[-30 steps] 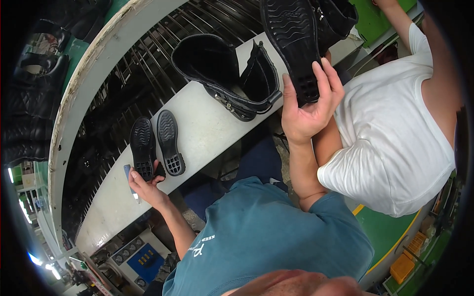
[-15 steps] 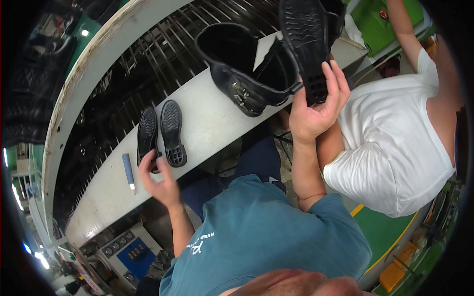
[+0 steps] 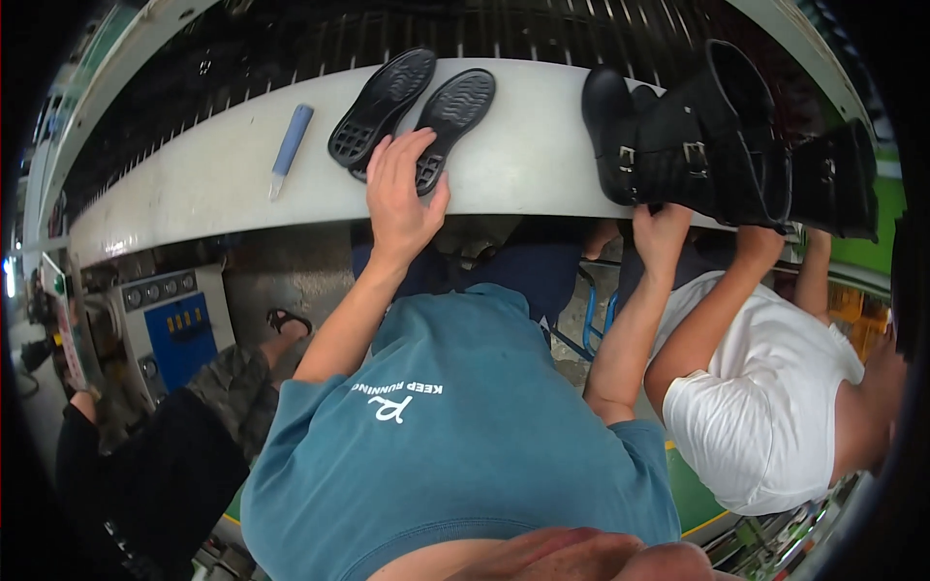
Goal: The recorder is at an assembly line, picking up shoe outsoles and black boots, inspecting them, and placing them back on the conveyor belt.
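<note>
Two black shoe soles (image 3: 463,102) lie side by side on the white table, tread up with a gridded heel. My left hand (image 3: 399,203) is over their heel ends, fingers stretched and thumb apart, touching the nearer right sole. At the right, a black buckled boot (image 3: 615,126) lies on its side at the table's front edge, its toe to the left and its shaft to the right. My right hand (image 3: 662,237) grips that boot from the near side; its fingertips are hidden beneath it. A second black boot shaft (image 3: 833,179) shows further right.
A blue-handled knife (image 3: 293,140) lies on the white table (image 3: 542,145), left of the soles. Dark rollers or bars (image 3: 465,29) run behind. A co-worker in a white shirt (image 3: 746,407) stands close on the right, one hand (image 3: 762,244) by the boots. Another person (image 3: 174,445) is at lower left.
The view has turned. The boot in my right hand was raised with its sole showing; now it is lower, on its side. My left hand remains by the soles, its fingers now stretched over them.
</note>
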A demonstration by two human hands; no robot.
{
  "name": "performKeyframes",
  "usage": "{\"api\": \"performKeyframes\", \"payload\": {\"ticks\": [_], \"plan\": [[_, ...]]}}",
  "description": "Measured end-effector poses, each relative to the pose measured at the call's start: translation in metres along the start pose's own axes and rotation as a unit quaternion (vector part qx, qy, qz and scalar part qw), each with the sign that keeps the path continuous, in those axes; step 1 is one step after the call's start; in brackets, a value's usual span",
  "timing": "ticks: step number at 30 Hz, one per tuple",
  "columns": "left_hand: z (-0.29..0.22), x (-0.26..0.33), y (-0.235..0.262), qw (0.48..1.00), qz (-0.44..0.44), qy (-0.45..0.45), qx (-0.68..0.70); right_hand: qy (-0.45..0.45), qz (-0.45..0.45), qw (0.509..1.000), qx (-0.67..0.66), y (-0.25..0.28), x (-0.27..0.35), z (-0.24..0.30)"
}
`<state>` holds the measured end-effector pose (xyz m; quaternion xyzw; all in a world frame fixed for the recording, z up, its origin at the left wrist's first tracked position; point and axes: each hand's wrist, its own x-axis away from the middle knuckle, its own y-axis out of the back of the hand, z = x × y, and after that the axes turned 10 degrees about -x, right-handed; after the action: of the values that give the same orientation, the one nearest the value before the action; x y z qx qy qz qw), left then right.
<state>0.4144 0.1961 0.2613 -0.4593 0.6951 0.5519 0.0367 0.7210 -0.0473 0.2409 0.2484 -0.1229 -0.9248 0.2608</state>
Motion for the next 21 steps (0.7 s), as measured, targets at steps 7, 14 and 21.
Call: {"api": "performKeyframes", "payload": {"ticks": [7,14,21], "plan": [[-0.008,0.000,0.043,0.982,-0.120,-0.055,0.138,-0.052,0.057,0.993,-0.095,-0.001,0.015,-0.021],[-0.015,-0.039,0.054,0.987,-0.156,-0.032,0.033,-0.070,0.107,0.988,-0.086,0.000,0.006,-0.009],[-0.013,-0.030,0.036,0.991,-0.128,0.025,-0.024,-0.048,0.106,0.987,-0.112,-0.005,0.005,0.002]]}}
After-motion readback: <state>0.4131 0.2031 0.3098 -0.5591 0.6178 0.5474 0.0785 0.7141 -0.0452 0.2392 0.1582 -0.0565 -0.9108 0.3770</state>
